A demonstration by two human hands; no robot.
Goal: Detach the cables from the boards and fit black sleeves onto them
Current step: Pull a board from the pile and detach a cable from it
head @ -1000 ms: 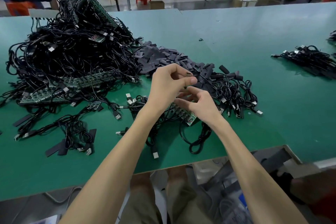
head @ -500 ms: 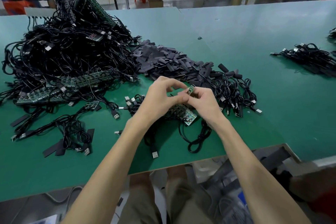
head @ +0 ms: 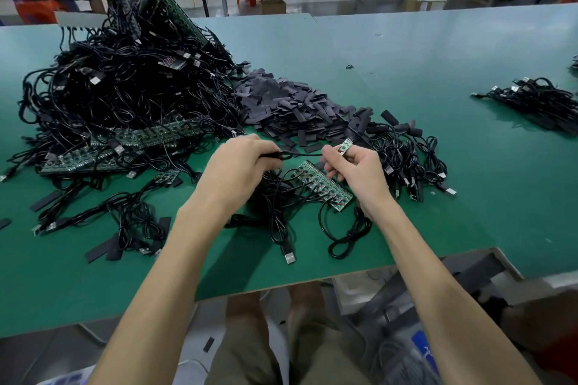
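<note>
Fingers of the left hand (head: 237, 169) pinch a black cable (head: 303, 154). Those of the right hand (head: 356, 172) grip a small board (head: 345, 146), above a board strip (head: 325, 186) on the counter (head: 438, 97).

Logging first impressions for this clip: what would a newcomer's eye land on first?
The tangled heap of black cables fills the left of the green table, with a pile of black sleeves right of it. In front, the left hand grips a cable and the right hand pinches a small green board.

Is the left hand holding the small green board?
No, the right hand pinches the small board; the left hand grips a cable.
</note>
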